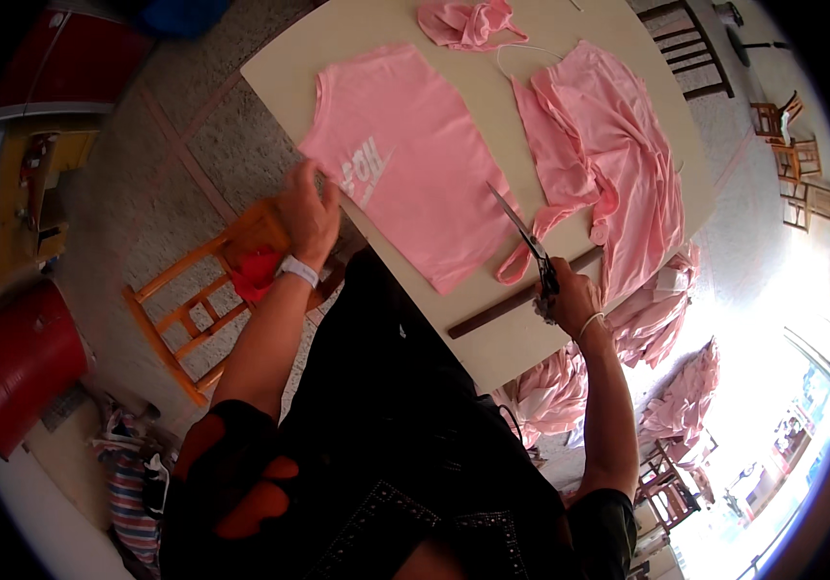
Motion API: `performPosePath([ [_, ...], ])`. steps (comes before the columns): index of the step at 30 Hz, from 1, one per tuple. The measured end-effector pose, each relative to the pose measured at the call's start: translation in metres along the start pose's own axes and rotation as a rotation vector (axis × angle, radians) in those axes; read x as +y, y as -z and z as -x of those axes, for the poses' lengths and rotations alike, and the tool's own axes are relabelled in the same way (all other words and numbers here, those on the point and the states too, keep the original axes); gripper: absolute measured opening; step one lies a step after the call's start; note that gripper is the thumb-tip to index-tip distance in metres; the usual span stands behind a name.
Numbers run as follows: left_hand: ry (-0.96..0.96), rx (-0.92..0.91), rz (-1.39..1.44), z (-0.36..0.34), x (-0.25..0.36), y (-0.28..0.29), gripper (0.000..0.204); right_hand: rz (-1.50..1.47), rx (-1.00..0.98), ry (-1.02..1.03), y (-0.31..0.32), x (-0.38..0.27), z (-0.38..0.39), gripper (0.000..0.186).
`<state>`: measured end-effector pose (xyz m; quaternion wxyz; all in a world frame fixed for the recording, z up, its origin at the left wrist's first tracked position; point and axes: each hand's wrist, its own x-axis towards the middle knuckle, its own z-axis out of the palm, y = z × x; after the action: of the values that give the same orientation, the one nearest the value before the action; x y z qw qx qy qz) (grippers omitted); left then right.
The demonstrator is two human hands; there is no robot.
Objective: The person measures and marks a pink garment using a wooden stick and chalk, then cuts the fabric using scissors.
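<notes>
A pink garment piece with a white print lies flat across the pale table. My left hand is at its left edge, where the fingertips close on the fabric near the printed area. In my right hand is a pair of scissors, gripped by the handles. The blades point up and left over the garment's right edge and look nearly closed. Narrow pink fabric loops beside them. To the right, a crumpled pink garment spreads over the table and hangs past its edge.
A dark wooden strip lies on the table near me. Another bunched pink cloth rests at the far side. An orange wooden chair stands left of the table. Heaps of pink fabric are beyond the right edge. A red drum stands far left.
</notes>
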<state>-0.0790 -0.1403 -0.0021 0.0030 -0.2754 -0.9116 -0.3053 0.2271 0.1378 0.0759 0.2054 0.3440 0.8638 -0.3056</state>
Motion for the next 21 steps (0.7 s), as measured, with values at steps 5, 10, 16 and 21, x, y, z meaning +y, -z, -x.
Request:
performPosePath([
  [5, 0.254, -0.085, -0.014, -0.039, -0.036, 0.006, 0.039, -0.122, -0.067, -0.092, -0.005, -0.015, 0.007, 0.017],
  [10, 0.370, -0.260, 0.148, -0.059, -0.028, 0.009, 0.030, -0.174, -0.089, -0.169, -0.017, -0.024, 0.017, 0.014],
  [16, 0.066, -0.201, 0.066, -0.112, -0.056, -0.005, 0.026, -0.170, -0.076, -0.201, -0.041, -0.050, 0.027, 0.026],
  [21, -0.096, -0.222, 0.061, -0.207, -0.052, -0.006, 0.025, -0.212, -0.192, -0.159, -0.069, -0.103, 0.027, 0.045],
])
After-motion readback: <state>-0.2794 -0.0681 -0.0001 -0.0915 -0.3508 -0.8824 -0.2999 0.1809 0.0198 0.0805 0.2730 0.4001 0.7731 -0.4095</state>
